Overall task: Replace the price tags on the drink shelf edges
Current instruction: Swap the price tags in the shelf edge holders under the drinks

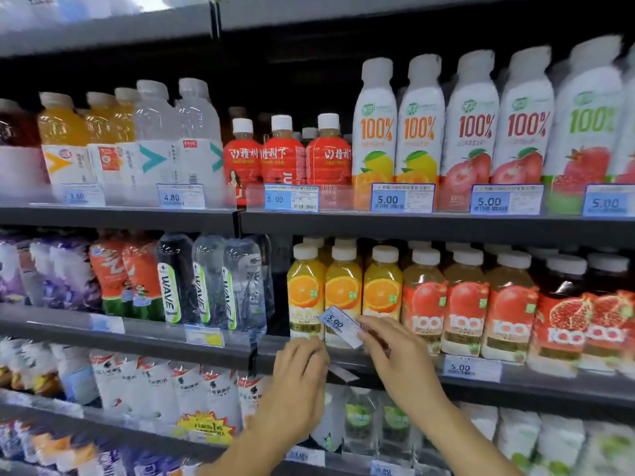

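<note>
My right hand (395, 359) pinches a blue and white price tag (338, 325) marked 5.00, tilted, in front of the orange juice bottles (343, 290). Just below and left of it, my left hand (300, 379) rests with curled fingers on the dark shelf edge (378, 372), touching the clear tag holder (342, 372) there. That holder looks empty under the orange juice. Further right on the same edge sits another 5.00 tag (471, 368) under the red juice bottles.
Rows of drink bottles fill every shelf. The shelf above carries tags reading 4.80 (180, 196) and 5.00 (291, 198), (402, 198), (507, 200). A yellow-cornered tag (205, 336) sits under the WAVE water bottles. White pouches and bottles crowd the shelf below my hands.
</note>
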The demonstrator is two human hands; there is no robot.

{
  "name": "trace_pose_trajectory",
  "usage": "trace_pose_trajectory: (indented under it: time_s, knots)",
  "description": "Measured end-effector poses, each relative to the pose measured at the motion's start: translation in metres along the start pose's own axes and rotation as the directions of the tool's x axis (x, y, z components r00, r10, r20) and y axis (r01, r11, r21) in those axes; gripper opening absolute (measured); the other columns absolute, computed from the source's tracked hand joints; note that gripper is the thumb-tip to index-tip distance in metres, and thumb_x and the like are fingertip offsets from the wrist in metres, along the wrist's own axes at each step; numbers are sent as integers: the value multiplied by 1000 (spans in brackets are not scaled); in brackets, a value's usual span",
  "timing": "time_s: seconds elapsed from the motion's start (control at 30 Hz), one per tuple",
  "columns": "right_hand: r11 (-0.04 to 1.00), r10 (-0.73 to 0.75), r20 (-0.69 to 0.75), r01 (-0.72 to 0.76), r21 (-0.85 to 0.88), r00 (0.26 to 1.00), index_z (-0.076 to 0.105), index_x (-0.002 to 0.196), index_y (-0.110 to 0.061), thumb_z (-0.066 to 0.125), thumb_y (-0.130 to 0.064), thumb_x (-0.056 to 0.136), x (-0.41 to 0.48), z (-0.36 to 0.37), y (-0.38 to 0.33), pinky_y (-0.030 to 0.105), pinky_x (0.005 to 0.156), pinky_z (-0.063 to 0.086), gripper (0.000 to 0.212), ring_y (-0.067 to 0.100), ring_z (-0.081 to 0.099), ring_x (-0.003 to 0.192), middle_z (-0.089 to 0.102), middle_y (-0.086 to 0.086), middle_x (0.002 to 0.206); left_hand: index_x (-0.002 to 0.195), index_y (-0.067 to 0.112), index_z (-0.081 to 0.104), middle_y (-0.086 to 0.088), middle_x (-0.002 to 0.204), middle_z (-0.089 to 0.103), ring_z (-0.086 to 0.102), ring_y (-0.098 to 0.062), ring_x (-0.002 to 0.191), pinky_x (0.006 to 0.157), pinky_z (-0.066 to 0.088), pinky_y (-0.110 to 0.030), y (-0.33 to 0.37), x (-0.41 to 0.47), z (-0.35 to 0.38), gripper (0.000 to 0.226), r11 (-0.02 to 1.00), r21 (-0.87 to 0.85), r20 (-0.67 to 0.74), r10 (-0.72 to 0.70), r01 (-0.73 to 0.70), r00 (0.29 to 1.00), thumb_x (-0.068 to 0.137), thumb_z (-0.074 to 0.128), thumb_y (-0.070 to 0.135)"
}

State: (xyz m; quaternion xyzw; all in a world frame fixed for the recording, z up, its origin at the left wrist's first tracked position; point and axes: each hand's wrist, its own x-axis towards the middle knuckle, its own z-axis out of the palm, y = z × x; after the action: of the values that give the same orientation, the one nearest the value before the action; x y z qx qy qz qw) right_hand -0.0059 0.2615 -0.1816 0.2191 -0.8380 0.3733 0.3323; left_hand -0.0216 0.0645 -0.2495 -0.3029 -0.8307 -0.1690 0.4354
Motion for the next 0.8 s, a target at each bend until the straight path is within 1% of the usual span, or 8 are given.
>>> trace_pose_trajectory:
  time_s: [0.07,0.17,0.27,0.37,0.57,0.67,0.73,0.8]
  knots:
    - [995,-48,6,48,-88,999,70,114,-22,67,-11,91,0,5,-1,3,84,40,25,-12,56,88,63,-22,96,110,12,52,-3,117,52,52,-27,106,86,43,-40,-2,-2,2,13,999,-34,6,-4,5,1000,97,49,11]
    - [973,-145,45,151,-175,988,72,110,-16,71,0,85,-1,12,5,19,82,52,29,2,61,87,67,-7,97,106,13,52,0,116,53,53,-25,104,86,42,-38,-5,-4,2,10,995,-96,-15,-9,7,1000,99,46,13]
    - [910,-235,91,252,-330,968,74,103,-14,77,3,78,-2,17,9,29,67,55,31,13,59,83,64,-2,92,108,13,54,-1,118,55,53,-25,109,90,40,-37,-6,-6,1,14,994,-110,-17,-14,12,1000,101,42,17]
    - [857,-236,134,272,-437,962,74,96,-15,77,2,75,-4,21,5,31,56,51,27,18,54,84,60,-1,92,114,12,55,0,119,55,52,-22,111,90,39,-36,-8,-6,0,17,992,-121,7,-26,27,1000,102,43,17]
    - [830,-178,164,238,-505,970,75,100,-15,77,3,73,-8,18,2,32,57,49,32,18,52,86,58,-2,95,112,18,54,6,117,53,49,-16,111,89,35,-33,-9,1,-5,14,991,-114,70,-60,68,996,100,49,16]
    - [924,-110,112,143,-356,988,73,112,-20,67,-2,84,-10,13,-5,25,73,50,34,11,53,93,60,-8,100,104,26,53,14,108,52,49,-6,104,88,34,-30,-4,10,-16,11,950,-234,89,-190,206,978,103,42,25]
    - [995,95,72,-92,-39,993,64,127,-30,57,-9,94,-12,3,-21,22,81,49,39,8,57,95,63,-15,103,99,31,53,17,94,54,51,-3,88,78,37,-24,1,20,-27,12,821,-427,130,-358,378,925,104,42,31]
    - [943,259,134,-281,178,957,56,131,-43,58,-18,97,-14,-7,-35,24,80,51,43,10,59,88,64,-17,101,98,37,55,12,73,57,50,-5,65,61,38,-24,5,32,-34,8,663,-572,216,-446,483,868,102,50,32]
